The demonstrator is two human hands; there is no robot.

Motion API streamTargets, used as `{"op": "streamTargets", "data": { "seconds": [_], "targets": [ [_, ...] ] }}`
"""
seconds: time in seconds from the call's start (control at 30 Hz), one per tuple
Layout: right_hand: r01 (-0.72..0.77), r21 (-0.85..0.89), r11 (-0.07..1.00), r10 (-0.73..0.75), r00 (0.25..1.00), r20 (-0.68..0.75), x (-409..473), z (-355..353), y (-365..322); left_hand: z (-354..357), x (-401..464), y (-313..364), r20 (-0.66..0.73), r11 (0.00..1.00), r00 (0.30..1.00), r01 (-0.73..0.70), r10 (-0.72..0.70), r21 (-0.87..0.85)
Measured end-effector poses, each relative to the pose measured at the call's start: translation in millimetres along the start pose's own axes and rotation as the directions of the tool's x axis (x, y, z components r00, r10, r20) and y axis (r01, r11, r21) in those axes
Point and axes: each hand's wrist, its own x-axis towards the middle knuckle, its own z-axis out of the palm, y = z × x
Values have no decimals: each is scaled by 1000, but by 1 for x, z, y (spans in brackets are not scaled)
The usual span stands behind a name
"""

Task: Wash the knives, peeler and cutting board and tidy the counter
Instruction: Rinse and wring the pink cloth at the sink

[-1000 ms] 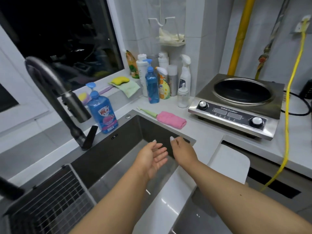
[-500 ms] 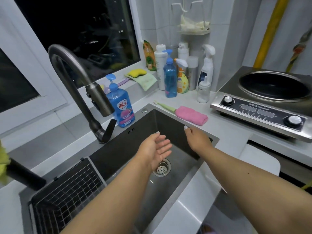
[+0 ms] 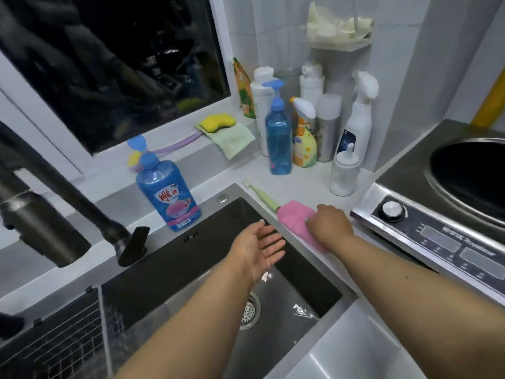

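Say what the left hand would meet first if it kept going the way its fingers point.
Likely the pink cloth under the right hand: the left hand, open over the sink, points up-right at it. Depth is unclear.

I am seeing cool, even indoor light falling from above, leaving the white counter (image 3: 297,184) and tiles bright while the window (image 3: 114,67) in the upper left is showing black with faint reflections. Small glints are flashing on the wet floor of the sink (image 3: 300,310), and the steel edge at the lower right is glaring pale. The faucet (image 3: 41,214) at the left edge is smearing with motion blur, and the wide lens is bending straight lines toward the borders.
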Motion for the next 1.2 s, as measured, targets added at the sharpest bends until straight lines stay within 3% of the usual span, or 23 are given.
{"op": "streamTargets", "data": {
  "seconds": [0.13, 0.23, 0.37, 0.47, 0.53, 0.6, 0.67, 0.73, 0.83, 0.9, 0.93, 1.0, 1.07, 1.13, 1.2],
  "targets": [
    [69, -115, 991, -69, 998, -3, 20, 6, 6, 16, 26, -1, -69, 999, 997, 31, -31, 9],
    [132, -93, 987, -144, 980, -135, 24, 8, 5, 21, 38, -1, -106, 999, 994, 37, -36, 16],
    [210, -94, 973, -225, 954, -201, 25, 17, 3, 24, 47, 1, -140, 999, 989, 46, -42, 27],
    [238, 8, 971, -229, 942, -245, 23, 13, 2, 26, 54, 0, -143, 997, 989, 53, -45, 51],
    [245, 80, 966, -226, 954, -197, 17, 8, -2, 27, 57, -1, -125, 997, 991, 63, -57, 41],
    [276, 268, 923, -284, 959, -9, 4, 1, -9, 28, 56, -3, -82, 997, 994, 78, -79, -10],
    [259, 539, 801, -412, 893, 184, -14, -5, -19, 28, 54, -3, -27, 992, 996, 79, -82, -98],
    [141, 683, 716, -418, 871, 258, -22, -8, -20, 27, 52, -7, -36, 995, 999, 24, -27, -102],
    [-82, 803, 590, -63, 987, 147, -12, -10, -8, 28, 53, 0, -135, 993, 984, -120, 117, -14],
    [-202, 847, 491, 117, 979, 166, -9, -12, -2, 35, 53, 13, -108, 967, 969, -206, 224, 152],
    [-300, 886, 353, 130, 954, 272, -11, -12, -3, 44, 48, 20, -41, 938, 967, -232, 250, 257],
    [-488, 864, -123, -13, 871, 490, -17, -10, -8, 65, 37, 32, 163, 886, 967, -247, 198, 392],
    [-502, 732, -460, -230, 864, 447, -23, -15, -12, 80, 31, 39, 253, 863, 955, -254, 153, 436],
    [-468, 663, -584, -346, 883, 318, -22, -20, -12, 81, 43, 46, 145, 753, 938, -341, 316, 563],
    [-372, 713, -594, -262, 928, 266, -15, -26, -8, 69, 64, 53, 27, 556, 867, -343, 498, 757]
  ]
}}
